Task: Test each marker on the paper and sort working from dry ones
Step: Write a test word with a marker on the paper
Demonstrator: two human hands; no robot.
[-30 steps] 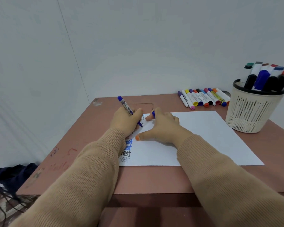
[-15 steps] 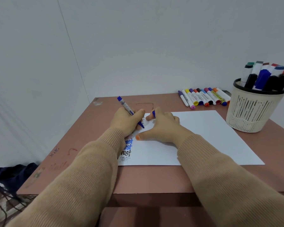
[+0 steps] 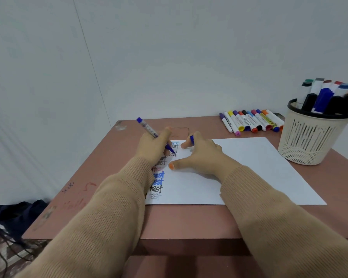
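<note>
The left hand point(image 3: 151, 147) grips a blue marker point(image 3: 148, 128), its tip on the paper point(image 3: 249, 167) among written "test" lines. The right hand point(image 3: 201, 157) rests on the paper, pinching the blue cap point(image 3: 191, 139).

Your sleeves point(image 3: 109, 207) are soft knitted cloth with fine ribs. The paper point(image 3: 249, 167) is smooth and matt. The table point(image 3: 113, 157) top is matt, with scuffs and scribbles on its left side. The marker point(image 3: 149, 130) in your left hand point(image 3: 151, 149) and the cap point(image 3: 191, 139) in your right hand point(image 3: 203, 155) look like smooth plastic. The basket point(image 3: 305, 141) at the far right is plastic too.
</note>
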